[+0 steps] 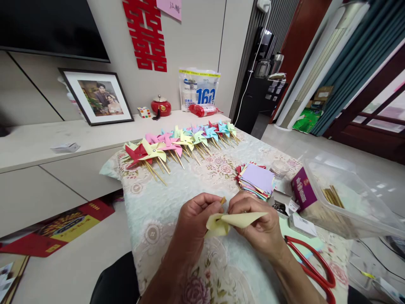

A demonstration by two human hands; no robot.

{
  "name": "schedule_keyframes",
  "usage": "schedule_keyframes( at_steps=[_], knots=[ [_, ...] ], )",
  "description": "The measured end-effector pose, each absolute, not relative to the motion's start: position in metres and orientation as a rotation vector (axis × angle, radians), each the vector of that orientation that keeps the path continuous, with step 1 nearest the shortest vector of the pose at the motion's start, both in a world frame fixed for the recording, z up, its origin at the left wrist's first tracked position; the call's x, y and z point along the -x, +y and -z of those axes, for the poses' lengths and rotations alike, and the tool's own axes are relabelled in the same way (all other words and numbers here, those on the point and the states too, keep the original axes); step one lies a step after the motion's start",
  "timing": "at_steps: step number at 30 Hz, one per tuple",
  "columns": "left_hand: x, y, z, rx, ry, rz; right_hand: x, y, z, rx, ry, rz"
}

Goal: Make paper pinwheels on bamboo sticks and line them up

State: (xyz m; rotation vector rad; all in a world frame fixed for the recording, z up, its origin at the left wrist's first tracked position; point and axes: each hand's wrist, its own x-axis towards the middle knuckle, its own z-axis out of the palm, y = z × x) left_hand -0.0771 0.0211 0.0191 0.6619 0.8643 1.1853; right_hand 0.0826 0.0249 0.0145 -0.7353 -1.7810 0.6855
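Above the tablecloth, my left hand (198, 217) and my right hand (257, 221) meet at a pale yellow paper pinwheel (242, 219) with curled blades. My left fingers are closed around its left side, and the tip of a wooden stick (223, 200) shows just above them. The fingers of my right hand pinch the pinwheel's right side; their tips are partly hidden behind the paper. Beside my right forearm lie red-handled scissors (327, 270). A stack of coloured paper squares (257, 179) sits beyond my right hand, near a small open box (284, 203) holding small metal pieces.
Several pinwheels on sticks (161, 147) line the table's far edge. At right stands a clear plastic tub (370, 211) with wooden sticks (333, 196) inside. A small white box (302, 225) and a round clear container (280, 168) are nearby. Behind is a white cabinet (38, 147).
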Motion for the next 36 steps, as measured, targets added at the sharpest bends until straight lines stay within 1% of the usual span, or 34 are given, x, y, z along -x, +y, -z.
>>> schedule_keyframes(
  at_steps=[5, 13, 16, 20, 22, 23, 25, 27, 29, 31, 34, 36],
  knots=[
    [0.073, 0.018, -0.024, -0.683, 0.903, -1.216, -0.081, 0.024, -0.016, 0.761, -1.823, -0.536],
    [0.074, 0.019, -0.023, -0.787, 0.970, -1.279, -0.081, 0.024, -0.015, 0.764, -1.812, -0.547],
    [0.076, 0.020, -0.020, -0.817, 0.960, -1.299, -0.084, 0.025, -0.012, 0.779, -1.680, -0.692],
    [0.076, 0.023, -0.013, -0.899, 0.936, -1.286, -0.084, 0.026, -0.005, 0.704, -1.345, -1.141],
    [0.076, 0.024, -0.008, -0.952, 0.923, -1.263, -0.083, 0.027, -0.002, 0.683, -1.231, -1.316],
    [0.076, 0.025, -0.006, -0.995, 0.936, -1.258, -0.082, 0.027, 0.000, 0.683, -1.198, -1.358],
    [0.078, 0.027, -0.003, -1.117, 1.049, -1.328, -0.081, 0.029, 0.002, 0.708, -1.163, -1.338],
    [0.081, 0.031, 0.000, -1.202, 1.243, -1.532, -0.082, 0.032, 0.003, 0.744, -1.154, -1.238],
    [0.086, 0.035, 0.002, -1.100, 1.412, -1.762, -0.083, 0.034, 0.003, 0.759, -1.172, -1.134],
    [0.091, 0.041, 0.003, -0.799, 1.431, -1.813, -0.084, 0.034, 0.003, 0.746, -1.224, -1.068],
    [0.096, 0.048, 0.005, -0.351, 1.188, -1.600, -0.082, 0.030, 0.002, 0.738, -1.360, -1.055],
    [0.096, 0.050, 0.005, -0.258, 0.988, -1.492, -0.078, 0.027, 0.002, 0.753, -1.467, -1.080]
  ],
)
